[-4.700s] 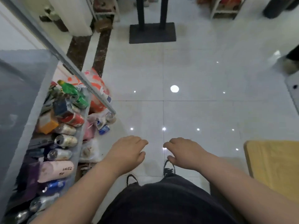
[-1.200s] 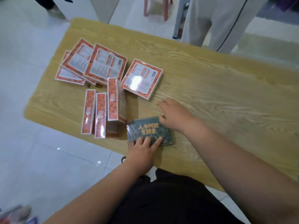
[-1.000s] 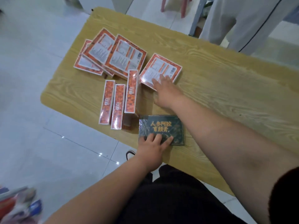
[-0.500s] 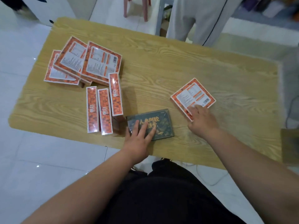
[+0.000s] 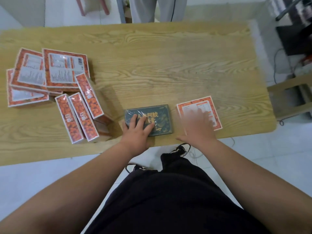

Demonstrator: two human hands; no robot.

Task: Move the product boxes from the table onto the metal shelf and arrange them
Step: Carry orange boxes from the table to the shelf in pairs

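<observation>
A dark green box with gold writing [image 5: 160,118] lies flat near the front edge of the wooden table [image 5: 168,65]. My left hand [image 5: 136,132] rests flat on it, fingers spread over its lid and thumb at its near left corner. To its right lies one orange box [image 5: 205,105], label side up. My right hand [image 5: 197,127] is blurred, its spread fingers over that box's near half. Three orange boxes stand on edge at the left [image 5: 79,117], with several more stacked flat behind them [image 5: 65,68]. The metal shelf is out of view.
A person in light trousers [image 5: 157,9] stands at the table's far side, next to a pink stool [image 5: 92,5]. A wooden stool [image 5: 293,97] and cables [image 5: 278,65] are off the table's right end. White tiled floor lies below the front edge.
My view turned from the shelf to the table. My right hand slid one orange box from beside the pile to the right of the green box. My left hand stayed on the green box.
</observation>
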